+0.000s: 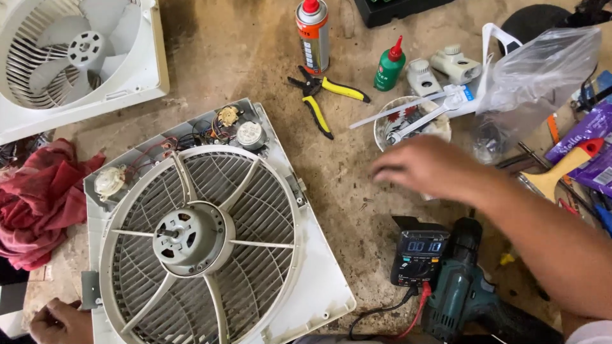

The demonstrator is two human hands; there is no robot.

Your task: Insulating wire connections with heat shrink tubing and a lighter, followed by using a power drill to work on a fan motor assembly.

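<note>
A square box fan housing point(210, 236) is laid flat on the stained workbench point(255, 57), w/ blade and front grille already off: the bare motor hub point(185, 237) and its spokes are exposed over the rear grille. The switch and timer section at the top corner is opened too, wiring point(210, 130) and a round knob unit point(250, 134) left uncovered. A second fan point(70, 57), blade fitted, is set at the bench's far left corner, apart from the first. So disassembly is judged largely done; whatever repair or reassembly follows is not yet seen started, and the motor is not removed.

The left hand point(60, 322) is rested on the near left corner of the housing, fingers curled; whether anything is gripped cannot be told. The right hand point(430, 167) is blurred in motion over the bench, fingers loosely together, nothing seen held, just beside a small bowl point(411, 124) w/ white cable ties. Near it: yellow-handled pliers point(325, 95), a spray can point(313, 35), a green glue bottle point(389, 67). A multimeter point(419, 253) w/ leads and a teal cordless drill point(465, 286) are parked under the right forearm, untouched. A red rag point(38, 197) is bunched at left.
</note>
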